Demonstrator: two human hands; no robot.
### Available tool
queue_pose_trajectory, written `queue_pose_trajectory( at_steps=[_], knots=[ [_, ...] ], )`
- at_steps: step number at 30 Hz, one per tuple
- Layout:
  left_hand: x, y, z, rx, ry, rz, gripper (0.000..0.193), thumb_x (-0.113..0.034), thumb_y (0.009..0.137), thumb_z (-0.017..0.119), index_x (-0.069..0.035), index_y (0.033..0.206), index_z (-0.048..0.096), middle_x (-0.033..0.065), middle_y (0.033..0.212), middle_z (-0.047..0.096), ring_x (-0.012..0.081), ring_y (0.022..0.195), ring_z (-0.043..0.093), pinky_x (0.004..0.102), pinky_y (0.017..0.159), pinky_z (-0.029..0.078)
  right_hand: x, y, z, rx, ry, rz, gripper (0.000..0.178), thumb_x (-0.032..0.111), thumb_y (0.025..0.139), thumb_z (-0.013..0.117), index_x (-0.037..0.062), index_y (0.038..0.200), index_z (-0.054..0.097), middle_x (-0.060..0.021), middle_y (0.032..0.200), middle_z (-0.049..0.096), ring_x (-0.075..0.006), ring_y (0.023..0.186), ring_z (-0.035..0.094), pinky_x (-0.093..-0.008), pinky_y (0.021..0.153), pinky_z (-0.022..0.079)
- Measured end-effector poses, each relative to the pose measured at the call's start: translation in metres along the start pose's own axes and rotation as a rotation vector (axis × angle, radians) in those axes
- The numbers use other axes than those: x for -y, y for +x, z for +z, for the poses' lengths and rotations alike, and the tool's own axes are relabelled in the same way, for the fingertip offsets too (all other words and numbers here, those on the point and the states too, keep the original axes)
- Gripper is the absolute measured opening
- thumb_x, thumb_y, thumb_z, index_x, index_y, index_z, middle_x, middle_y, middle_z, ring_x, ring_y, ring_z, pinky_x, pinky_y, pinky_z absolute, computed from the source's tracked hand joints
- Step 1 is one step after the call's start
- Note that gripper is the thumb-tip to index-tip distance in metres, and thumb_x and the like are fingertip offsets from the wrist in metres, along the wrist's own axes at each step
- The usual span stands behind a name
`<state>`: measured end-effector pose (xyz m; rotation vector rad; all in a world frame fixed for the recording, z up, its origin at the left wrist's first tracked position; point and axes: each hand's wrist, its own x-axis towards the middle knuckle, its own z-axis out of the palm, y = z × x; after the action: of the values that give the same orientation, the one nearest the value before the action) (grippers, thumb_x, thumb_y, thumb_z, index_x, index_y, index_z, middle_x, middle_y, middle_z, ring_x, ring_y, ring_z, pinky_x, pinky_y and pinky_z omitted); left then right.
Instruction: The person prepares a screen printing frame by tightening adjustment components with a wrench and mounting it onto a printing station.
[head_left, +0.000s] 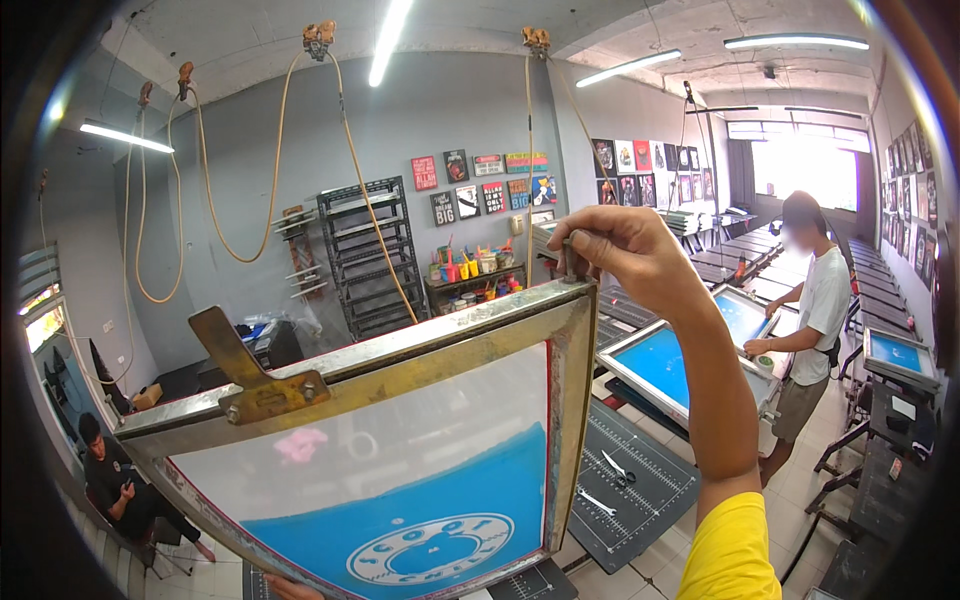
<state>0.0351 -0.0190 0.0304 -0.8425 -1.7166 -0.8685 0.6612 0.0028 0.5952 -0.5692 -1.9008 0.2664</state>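
Observation:
A screen printing frame [450, 371] stands tilted up before me, its metal rim stained. Blue emulsion with a pale round design covers the lower part of its mesh [400, 520]; the upper mesh is see-through. A bent metal bracket [258, 375] is bolted to its top edge at the left. At the top right corner my right hand [612, 240] is closed, fingers pinching a small upright bolt [568, 262]. Under the frame's lower left edge a bit of my left hand [292, 587] shows, gripping that edge; most of it is hidden.
A dark gridded board [640, 485] beyond the frame bears scissors [618, 467] and a wrench [596, 500]. More blue screens [650, 365] lie at the right, where a person in white [820, 300] works. Another person [115, 485] sits at the left. Hoses [275, 200] hang from above.

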Motion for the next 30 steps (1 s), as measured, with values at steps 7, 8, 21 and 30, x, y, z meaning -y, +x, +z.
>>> queue_pose_trajectory(
  at_steps=[7,8,21,30],
  knots=[
    [-0.014,0.016,-0.007,-0.005,-0.072,-0.006,0.053,-0.021,0.095,0.054,0.016,0.131,0.043,0.0358,0.124,0.052,0.0516,0.110,0.054,0.0562,0.095,0.046,-0.004,0.001,0.001,-0.015,-0.007,0.022,0.022,0.017,0.092,0.064,-0.0017,0.103,0.069,-0.0032,0.079,0.067,-0.0075,0.071,0.060,-0.0223,0.061,0.048],
    [-0.009,0.019,-0.005,-0.039,-0.057,0.040,0.054,-0.022,0.095,0.055,0.016,0.131,0.043,0.0356,0.123,0.053,0.0513,0.110,0.054,0.0560,0.095,0.046,-0.004,0.002,0.001,-0.011,-0.003,0.029,0.023,0.018,0.091,0.065,-0.0018,0.103,0.069,-0.0033,0.080,0.068,-0.0077,0.071,0.060,-0.0223,0.061,0.048],
    [-0.028,0.020,-0.017,0.002,-0.010,-0.081,0.051,-0.021,0.095,0.056,0.015,0.129,0.047,0.0331,0.119,0.057,0.0491,0.104,0.058,0.0542,0.090,0.049,-0.003,0.001,0.003,-0.019,0.013,0.066,0.019,0.012,0.096,0.056,0.0007,0.104,0.070,-0.0019,0.079,0.068,-0.0051,0.067,0.059,-0.0201,0.056,0.047],
    [-0.029,0.019,-0.020,-0.024,-0.122,-0.080,0.047,-0.021,0.096,0.053,0.012,0.129,0.048,0.0317,0.119,0.057,0.0475,0.106,0.058,0.0527,0.091,0.049,-0.011,-0.001,0.006,-0.119,0.127,0.116,0.020,0.016,0.097,0.057,0.0009,0.102,0.069,-0.0041,0.082,0.070,-0.0064,0.068,0.060,-0.0207,0.055,0.048]
  ],
)
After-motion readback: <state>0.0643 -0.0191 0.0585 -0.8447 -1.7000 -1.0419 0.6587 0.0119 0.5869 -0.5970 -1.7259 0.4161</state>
